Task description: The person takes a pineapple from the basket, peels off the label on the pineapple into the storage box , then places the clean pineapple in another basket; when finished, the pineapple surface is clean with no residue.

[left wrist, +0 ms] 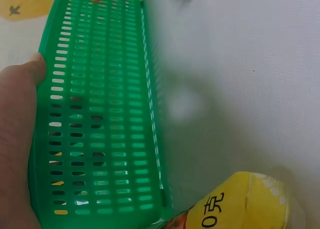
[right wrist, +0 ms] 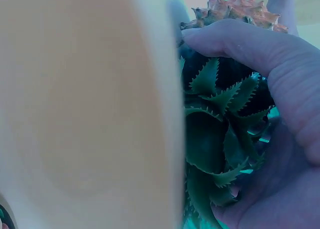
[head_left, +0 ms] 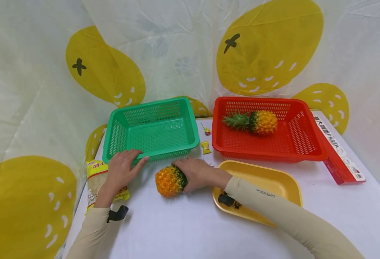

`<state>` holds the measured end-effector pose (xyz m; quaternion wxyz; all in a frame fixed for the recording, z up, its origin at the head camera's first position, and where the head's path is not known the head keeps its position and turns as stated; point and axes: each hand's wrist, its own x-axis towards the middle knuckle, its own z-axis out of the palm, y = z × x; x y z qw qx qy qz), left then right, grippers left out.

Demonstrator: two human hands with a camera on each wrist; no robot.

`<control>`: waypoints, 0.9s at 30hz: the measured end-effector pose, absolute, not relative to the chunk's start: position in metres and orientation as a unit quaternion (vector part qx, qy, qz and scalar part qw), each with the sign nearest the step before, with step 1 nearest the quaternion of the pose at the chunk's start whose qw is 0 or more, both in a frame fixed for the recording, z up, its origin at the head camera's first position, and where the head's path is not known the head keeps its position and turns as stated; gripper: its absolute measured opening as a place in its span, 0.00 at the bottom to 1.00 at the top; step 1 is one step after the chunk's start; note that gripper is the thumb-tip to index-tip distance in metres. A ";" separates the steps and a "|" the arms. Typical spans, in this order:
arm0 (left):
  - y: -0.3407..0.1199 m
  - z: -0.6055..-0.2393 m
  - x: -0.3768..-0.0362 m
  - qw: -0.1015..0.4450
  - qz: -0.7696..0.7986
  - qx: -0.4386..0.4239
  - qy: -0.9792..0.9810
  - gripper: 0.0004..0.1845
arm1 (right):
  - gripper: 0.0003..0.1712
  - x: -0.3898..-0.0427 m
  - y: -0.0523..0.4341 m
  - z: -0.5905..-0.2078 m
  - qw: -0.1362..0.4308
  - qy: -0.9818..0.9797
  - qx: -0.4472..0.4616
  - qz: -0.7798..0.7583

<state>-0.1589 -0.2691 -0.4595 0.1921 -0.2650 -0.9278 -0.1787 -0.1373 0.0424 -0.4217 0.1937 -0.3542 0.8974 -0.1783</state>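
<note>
My right hand grips a toy-like pineapple round its green neck, where leaves meet fruit. The orange fruit end points left, in front of the green basket. In the right wrist view the thumb lies across the pineapple's neck, above spiny green leaves. My left hand holds the near left rim of the green basket, its thumb along the edge in the left wrist view. Below that hand lies a yellow snack bag, partly covered by the hand and wrist.
A red basket at the right holds another pineapple. A yellow tray sits under my right forearm. Between the baskets lie a lollipop and a yellow wrapped candy. A pasta box stands far right.
</note>
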 end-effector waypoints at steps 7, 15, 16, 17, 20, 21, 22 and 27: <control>-0.266 -0.460 -0.160 0.191 -0.173 -0.260 -0.931 0.20 | 0.55 -0.139 0.042 -0.412 0.184 0.892 -0.360 -0.202; -0.266 -0.461 -0.160 0.188 -0.169 -0.258 -0.932 0.21 | 0.54 -0.139 0.043 -0.391 0.180 0.893 -0.362 -0.197; -0.266 -0.461 -0.161 0.188 -0.168 -0.259 -0.932 0.21 | 0.54 -0.139 0.043 -0.388 0.179 0.893 -0.362 -0.197; -0.266 -0.461 -0.160 0.188 -0.168 -0.259 -0.932 0.21 | 0.53 -0.139 0.044 -0.385 0.178 0.894 -0.362 -0.195; -0.265 -0.460 -0.160 0.186 -0.169 -0.257 -0.933 0.22 | 0.53 -0.139 0.047 -0.374 0.175 0.896 -0.362 -0.190; -0.265 -0.459 -0.159 0.185 -0.169 -0.257 -0.933 0.21 | 0.53 -0.139 0.048 -0.370 0.175 0.897 -0.361 -0.187; -0.265 -0.459 -0.159 0.184 -0.169 -0.256 -0.934 0.21 | 0.53 -0.139 0.050 -0.366 0.174 0.898 -0.360 -0.184; -0.266 -0.457 -0.158 0.183 -0.170 -0.252 -0.935 0.20 | 0.52 -0.144 0.061 -0.348 0.173 0.897 -0.361 -0.186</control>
